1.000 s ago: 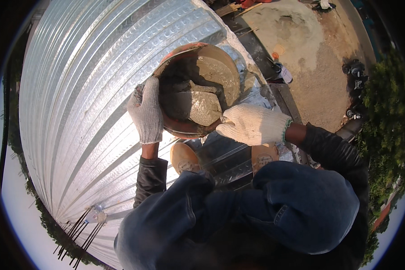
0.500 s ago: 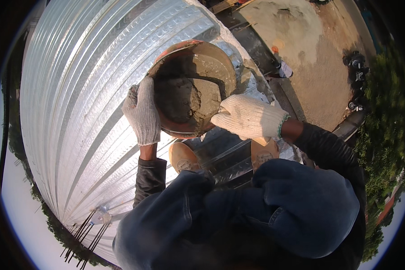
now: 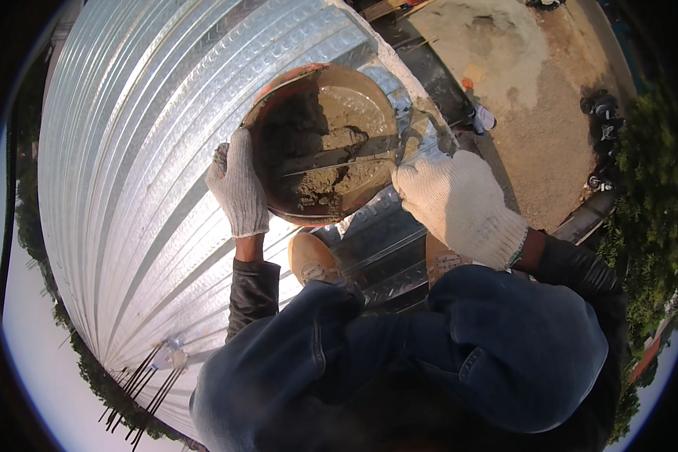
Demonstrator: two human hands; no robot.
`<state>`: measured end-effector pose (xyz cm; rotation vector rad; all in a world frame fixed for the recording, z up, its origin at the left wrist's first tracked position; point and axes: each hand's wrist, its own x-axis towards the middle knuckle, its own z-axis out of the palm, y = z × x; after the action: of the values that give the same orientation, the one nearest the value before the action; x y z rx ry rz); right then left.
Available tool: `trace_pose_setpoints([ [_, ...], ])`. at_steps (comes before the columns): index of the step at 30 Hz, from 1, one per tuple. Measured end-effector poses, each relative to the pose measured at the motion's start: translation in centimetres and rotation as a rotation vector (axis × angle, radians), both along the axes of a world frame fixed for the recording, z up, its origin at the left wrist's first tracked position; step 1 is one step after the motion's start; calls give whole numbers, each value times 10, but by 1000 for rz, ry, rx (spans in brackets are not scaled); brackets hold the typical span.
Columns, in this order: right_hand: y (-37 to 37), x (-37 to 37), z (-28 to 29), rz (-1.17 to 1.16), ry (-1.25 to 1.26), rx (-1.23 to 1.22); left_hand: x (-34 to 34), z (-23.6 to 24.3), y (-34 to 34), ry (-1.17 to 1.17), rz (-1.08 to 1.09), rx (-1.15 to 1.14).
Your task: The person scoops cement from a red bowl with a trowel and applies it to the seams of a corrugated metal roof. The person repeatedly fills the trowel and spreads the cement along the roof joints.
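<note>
A round reddish basin (image 3: 282,84) holding wet grey mortar (image 3: 316,139) rests on the ribbed metal deck in front of my shoes. My left hand (image 3: 239,184), in a pale knit glove, is closed on the basin's left rim, thumb on top. My right hand (image 3: 463,207), also gloved, is closed at the opposite rim. From its fist a thin trowel blade (image 3: 339,166) reaches across the mortar, seen nearly edge-on. The trowel's handle is hidden inside the glove.
Corrugated shiny metal decking (image 3: 143,181) spreads to the left, with dark steel rods (image 3: 143,388) rising at its lower end. A rough concrete edge (image 3: 395,64) borders it on the right. Lower ground (image 3: 542,143) lies beyond, with dark vehicle-like shapes (image 3: 601,135) and green foliage (image 3: 644,188).
My right hand has moved right and turned, and the trowel blade has gone from lying broad side up to edge-on in the mortar. My left hand stays on the rim.
</note>
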<state>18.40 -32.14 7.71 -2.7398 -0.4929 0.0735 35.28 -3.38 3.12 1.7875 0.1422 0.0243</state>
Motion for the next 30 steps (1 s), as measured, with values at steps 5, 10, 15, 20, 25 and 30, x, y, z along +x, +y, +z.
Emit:
trace_pose_setpoints([
  [5,-4,14,18,55,288,336,1,6,2,-17,-46,55],
  [10,22,-1,-46,276,160,424,-2,1,-1,-9,-59,85],
  [15,-8,-2,8,-92,462,344,-2,-9,2,-23,-63,94],
  [20,-6,-5,9,-167,332,338,-1,2,1,-35,-41,136],
  [25,22,-14,-26,-135,390,524,-7,6,-18,-1,-67,129],
  [30,31,13,-2,-90,670,431,-8,15,-24,-37,-54,128],
])
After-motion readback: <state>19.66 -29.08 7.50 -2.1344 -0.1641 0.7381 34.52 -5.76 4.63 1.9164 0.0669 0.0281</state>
